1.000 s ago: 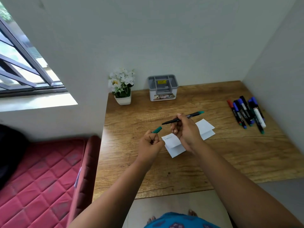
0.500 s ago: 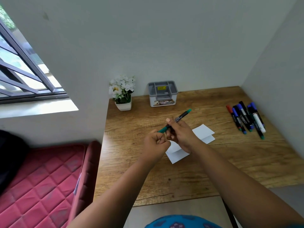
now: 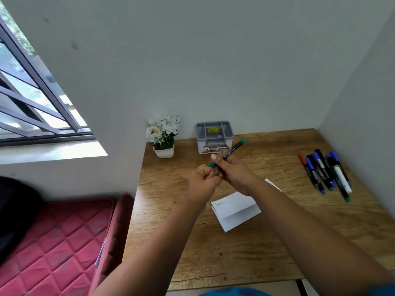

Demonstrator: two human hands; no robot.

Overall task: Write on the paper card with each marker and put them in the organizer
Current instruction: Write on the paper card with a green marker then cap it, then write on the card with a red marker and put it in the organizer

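While both hands are meeting above the wooden desk (image 3: 192, 242), the right hand (image 3: 234, 171) is gripping a green marker (image 3: 232, 149) around its black barrel, with the far green end pointing up and away toward the back wall. The left hand (image 3: 204, 182) is curling into a fist at the marker's near end, where a bit of green cap (image 3: 212, 165) is showing just above the knuckles; it seems to be pinching that cap, though the fingers are hiding the contact. Below the hands, a folded paper card (image 3: 237, 210) is lying flat on the desk, with a short line of faint writing near its left edge, too small to read. A grey organizer (image 3: 213, 136) with several compartments is sitting at the back of the desk against the wall, just behind the marker's raised end and not touching it. Beside it to the left, a small white pot of flowers (image 3: 163, 137) is standing in the corner. A bunch of other markers (image 3: 326, 171) is lying side by side near the right wall, well apart from the hands. A red mattress (image 3: 53, 242) is lying to the left of the desk, under a barred window (image 3: 32, 99).
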